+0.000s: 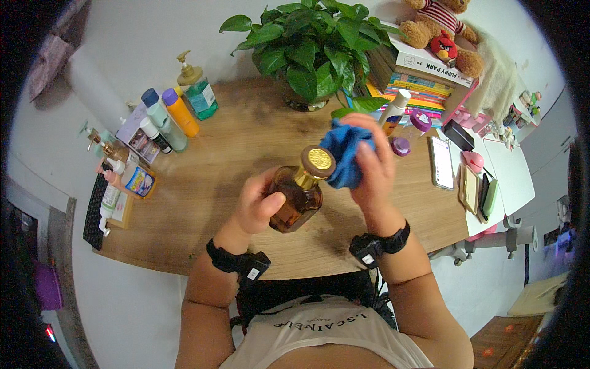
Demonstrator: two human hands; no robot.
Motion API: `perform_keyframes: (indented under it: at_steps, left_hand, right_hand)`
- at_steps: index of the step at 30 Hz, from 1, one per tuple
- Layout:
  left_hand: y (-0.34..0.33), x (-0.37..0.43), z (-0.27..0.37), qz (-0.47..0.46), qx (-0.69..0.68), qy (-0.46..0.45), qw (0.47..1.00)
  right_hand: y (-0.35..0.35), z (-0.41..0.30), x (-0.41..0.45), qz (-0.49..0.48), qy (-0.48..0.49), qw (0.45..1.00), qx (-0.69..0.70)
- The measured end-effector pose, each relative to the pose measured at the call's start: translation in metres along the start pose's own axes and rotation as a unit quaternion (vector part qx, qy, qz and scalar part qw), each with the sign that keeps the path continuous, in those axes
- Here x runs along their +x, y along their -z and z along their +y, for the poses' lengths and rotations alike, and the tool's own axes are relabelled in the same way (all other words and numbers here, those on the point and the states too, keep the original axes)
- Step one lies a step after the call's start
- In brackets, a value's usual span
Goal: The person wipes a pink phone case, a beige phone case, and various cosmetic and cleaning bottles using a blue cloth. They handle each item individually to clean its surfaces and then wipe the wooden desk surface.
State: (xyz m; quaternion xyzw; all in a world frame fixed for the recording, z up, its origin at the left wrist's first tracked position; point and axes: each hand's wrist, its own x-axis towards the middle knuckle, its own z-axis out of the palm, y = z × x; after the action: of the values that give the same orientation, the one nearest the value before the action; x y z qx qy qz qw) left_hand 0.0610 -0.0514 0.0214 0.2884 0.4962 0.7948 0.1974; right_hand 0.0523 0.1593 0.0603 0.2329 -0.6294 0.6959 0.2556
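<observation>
An amber glass bottle (297, 203) with a gold neck and a brown cap, its top gold and textured, is tilted above the wooden desk (221, 170). My left hand (258, 203) grips it by the body, thumb across the near side. Bunched in my right hand (375, 161) is a blue cloth (343, 154), held close beside the bottle's cap. Whether cloth and cap touch, I cannot tell. Both wrists wear black straps with small boxes.
Several pump bottles and tubes, among them an orange spray can (180, 113), line the left side. A leafy potted plant (313, 50) stands at the back. To the right are a white bottle (395, 110), a phone (441, 161), stacked books (415, 92) and a teddy bear (438, 27).
</observation>
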Motion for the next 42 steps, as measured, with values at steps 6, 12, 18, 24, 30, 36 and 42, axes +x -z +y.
perform_keyframes:
  at_steps: [6, 12, 18, 24, 30, 36, 42]
  left_hand:
    - [-0.005, 0.007, -0.006, 0.095, 0.234, -0.043, 0.967]
    - [-0.011, 0.009, -0.002, 0.150, 0.311, -0.055, 0.937]
    - [-0.014, 0.012, -0.005, 0.190, 0.311, -0.047, 0.930]
    - [-0.014, 0.011, -0.006, 0.274, 0.153, -0.029, 0.949]
    - [-0.021, 0.013, -0.006, 0.223, 0.386, -0.061, 0.893]
    - [-0.018, 0.013, -0.013, 0.144, 0.133, -0.039, 0.980]
    - [-0.012, 0.011, -0.016, -0.135, -0.224, 0.170, 0.950]
  right_hand:
    - [0.007, -0.023, 0.010, -0.127, 0.127, 0.959, -0.218]
    - [0.005, -0.019, 0.007, -0.082, 0.213, 0.923, -0.311]
    - [0.007, -0.023, 0.002, -0.146, 0.330, 0.853, -0.377]
    - [-0.008, -0.003, -0.002, 0.070, 0.002, 0.988, -0.136]
    - [-0.014, 0.031, -0.013, -0.070, -0.245, 0.967, 0.012]
    - [-0.003, 0.023, -0.006, -0.140, -0.221, 0.965, -0.020]
    - [0.001, 0.018, -0.003, -0.075, -0.175, 0.959, 0.210]
